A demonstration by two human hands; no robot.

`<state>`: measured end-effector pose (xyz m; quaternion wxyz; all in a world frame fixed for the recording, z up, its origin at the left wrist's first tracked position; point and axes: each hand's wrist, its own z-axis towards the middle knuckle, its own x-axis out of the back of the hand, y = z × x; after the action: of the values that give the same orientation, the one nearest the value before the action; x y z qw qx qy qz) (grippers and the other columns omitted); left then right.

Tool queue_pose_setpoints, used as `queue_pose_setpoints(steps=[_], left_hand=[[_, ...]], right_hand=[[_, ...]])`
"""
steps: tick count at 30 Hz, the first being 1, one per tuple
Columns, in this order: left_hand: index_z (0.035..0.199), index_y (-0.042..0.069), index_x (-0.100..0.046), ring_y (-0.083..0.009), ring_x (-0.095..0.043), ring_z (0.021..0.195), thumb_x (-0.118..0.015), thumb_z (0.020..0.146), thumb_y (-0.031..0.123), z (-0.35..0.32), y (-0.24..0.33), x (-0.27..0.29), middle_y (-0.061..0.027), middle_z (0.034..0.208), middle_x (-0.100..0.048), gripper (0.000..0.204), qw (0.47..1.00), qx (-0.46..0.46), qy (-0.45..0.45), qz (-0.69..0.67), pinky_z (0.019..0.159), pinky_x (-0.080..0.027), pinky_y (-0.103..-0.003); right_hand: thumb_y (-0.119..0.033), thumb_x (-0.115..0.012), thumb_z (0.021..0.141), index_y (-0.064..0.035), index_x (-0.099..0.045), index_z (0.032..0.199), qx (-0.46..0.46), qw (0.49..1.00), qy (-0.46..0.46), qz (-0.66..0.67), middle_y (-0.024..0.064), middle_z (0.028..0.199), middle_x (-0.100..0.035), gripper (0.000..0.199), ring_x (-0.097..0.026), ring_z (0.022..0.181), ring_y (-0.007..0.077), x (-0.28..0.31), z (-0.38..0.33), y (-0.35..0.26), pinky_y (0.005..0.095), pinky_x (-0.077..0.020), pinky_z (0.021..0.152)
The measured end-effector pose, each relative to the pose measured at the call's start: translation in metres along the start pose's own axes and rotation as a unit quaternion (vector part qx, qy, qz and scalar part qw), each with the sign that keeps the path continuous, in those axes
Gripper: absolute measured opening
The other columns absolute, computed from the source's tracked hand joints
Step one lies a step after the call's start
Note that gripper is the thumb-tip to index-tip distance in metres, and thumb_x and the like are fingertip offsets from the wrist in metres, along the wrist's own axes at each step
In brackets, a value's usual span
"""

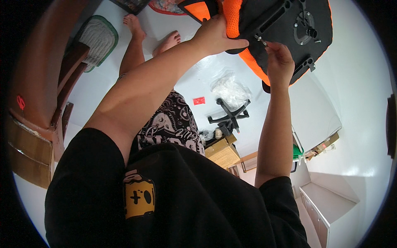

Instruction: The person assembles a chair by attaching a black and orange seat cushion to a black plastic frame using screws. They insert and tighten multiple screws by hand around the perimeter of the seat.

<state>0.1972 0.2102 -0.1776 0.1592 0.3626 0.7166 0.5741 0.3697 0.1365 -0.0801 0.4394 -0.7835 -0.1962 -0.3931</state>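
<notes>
A black and orange office chair part (278,25) is tipped up at the upper right, its black underside facing me. My left hand (213,36) grips its orange mesh edge (233,17), fingers partly hidden, thumb stretched over the black surface. My right hand (280,62) is closed in a pinch at a small shiny metal piece (259,39), bolt-like, beside the end of a black armrest bracket (273,18). A round metal plate (304,28) with a dark central post is fixed to the underside. Another black bracket (303,70) is at the lower edge.
On the pale floor lie a black five-star chair base (230,117), crumpled clear plastic (230,90) and a small red packet (199,101). A cardboard box (223,151) stands nearer me. Brown wooden furniture (37,82) and a grey, green-edged mat (97,41) are at the left.
</notes>
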Motion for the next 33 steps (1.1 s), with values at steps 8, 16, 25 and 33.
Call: queue_pose_setpoints(steps=[8, 16, 25, 33], left_hand=[[0.086, 0.001, -0.058, -0.0222, -0.06, 0.063, -0.078, 0.069, 0.038, -0.001, 0.006, 0.002, -0.0094, 0.069, -0.06, 0.046, 0.998, 0.043, -0.006, 0.045, 0.058, -0.047, -0.033], [0.1, -0.001, -0.056, -0.0269, -0.063, 0.077, -0.079, 0.066, 0.039, 0.0, -0.003, -0.003, -0.0138, 0.083, -0.062, 0.057, 1.0, 0.008, 0.021, -0.017, 0.068, -0.051, -0.036], [0.096, -0.001, -0.06, -0.0264, -0.065, 0.076, -0.08, 0.067, 0.038, 0.002, -0.002, -0.008, -0.0139, 0.082, -0.065, 0.052, 0.999, -0.014, 0.036, 0.001, 0.067, -0.052, -0.035], [0.097, -0.001, -0.06, -0.0282, -0.065, 0.074, -0.08, 0.065, 0.041, 0.003, -0.001, -0.008, -0.0143, 0.083, -0.066, 0.056, 0.999, 0.005, 0.043, 0.004, 0.067, -0.051, -0.035]], right_hand=[[-0.003, -0.066, 0.079, -0.0058, -0.068, 0.088, 0.041, 0.997, -0.055, -0.031, 0.0061, 0.082, -0.066, 0.009, -0.064, 0.074, 0.0157, 0.01, 0.018, -0.003, 0.0266, -0.0488, 0.068], [-0.007, -0.068, 0.082, -0.0009, -0.063, 0.102, -0.076, 0.993, 0.057, 0.069, 0.011, 0.089, -0.069, 0.022, -0.068, 0.083, 0.018, -0.029, -0.034, -0.047, 0.0275, -0.0538, 0.07], [-0.02, -0.073, 0.078, -0.005, -0.07, 0.089, -0.02, 0.991, 0.053, -0.121, 0.0069, 0.082, -0.07, 0.019, -0.067, 0.071, 0.0152, -0.005, 0.029, -0.044, 0.029, -0.0511, 0.067], [-0.017, -0.068, 0.083, -0.0029, -0.068, 0.092, -0.183, 0.981, 0.042, 0.042, 0.0073, 0.084, -0.068, 0.017, -0.064, 0.071, 0.013, -0.009, -0.016, 0.001, 0.0257, -0.0491, 0.064]])
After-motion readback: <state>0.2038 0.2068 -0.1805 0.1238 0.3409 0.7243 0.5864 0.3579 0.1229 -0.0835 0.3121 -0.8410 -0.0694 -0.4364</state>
